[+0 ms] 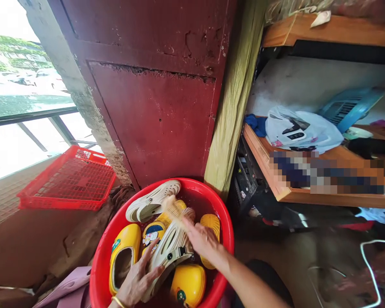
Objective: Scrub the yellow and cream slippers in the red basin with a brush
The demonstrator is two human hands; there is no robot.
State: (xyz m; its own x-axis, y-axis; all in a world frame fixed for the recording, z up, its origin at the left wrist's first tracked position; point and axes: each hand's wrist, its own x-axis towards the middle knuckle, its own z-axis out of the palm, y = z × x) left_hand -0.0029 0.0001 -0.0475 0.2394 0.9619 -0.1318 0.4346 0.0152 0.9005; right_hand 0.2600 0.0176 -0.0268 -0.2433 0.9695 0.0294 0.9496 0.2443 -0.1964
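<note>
A red basin (230, 231) holds several yellow and off-white clogs. My left hand (136, 278), with a bangle at the wrist, presses on an off-white clog (167, 247) in the middle, its fingers spread along the side. Closed around a pale brush (174, 209), my right hand (202, 237) is over the upper part of that clog. Another off-white clog (154, 200) leans on the basin's back rim. Yellow clogs lie at the left (128, 239), at the front (188, 284) and under my right wrist (211, 226).
Behind the basin stands a dark red door (154, 119). A red plastic crate (70, 179) is at the left, purple footwear (70, 286) at the lower left. Wooden shelving (284, 194) on the right carries a white plastic bag (303, 130) and a blue fan (349, 109).
</note>
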